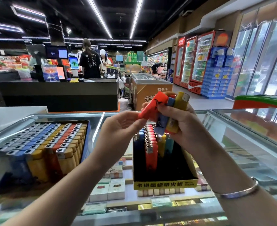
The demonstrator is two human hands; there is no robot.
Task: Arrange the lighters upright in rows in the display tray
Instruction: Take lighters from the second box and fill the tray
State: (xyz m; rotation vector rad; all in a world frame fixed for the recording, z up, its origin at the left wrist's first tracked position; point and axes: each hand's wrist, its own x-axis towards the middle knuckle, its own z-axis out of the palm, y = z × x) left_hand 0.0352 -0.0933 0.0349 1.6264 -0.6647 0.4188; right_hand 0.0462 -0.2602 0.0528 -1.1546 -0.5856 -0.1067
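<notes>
Low in the centre of the frame, the display tray [165, 182] sits on the glass counter [248, 154], its yellow front strip nearest the camera and much of its black floor still bare. Only the far part is filled, with upright lighters [150, 149] in short rows of blue, red and yellow. Just above the tray, in the middle of the frame, the right hand [185, 126] is curled round a bunch of loose lighters [172, 115], while the left hand [123, 126] pinches the lower end of an orange lighter [152, 106] that still touches the bunch. The step in hand looks like drawing one lighter free to place it. The next move would call for turning it metal end up and setting it snug against the front of a standing row without knocking its neighbours. At the left of the frame a second box [41, 144], packed full of lighters, stands well apart from the tray. Further back are checkout counters and drink fridges.
</notes>
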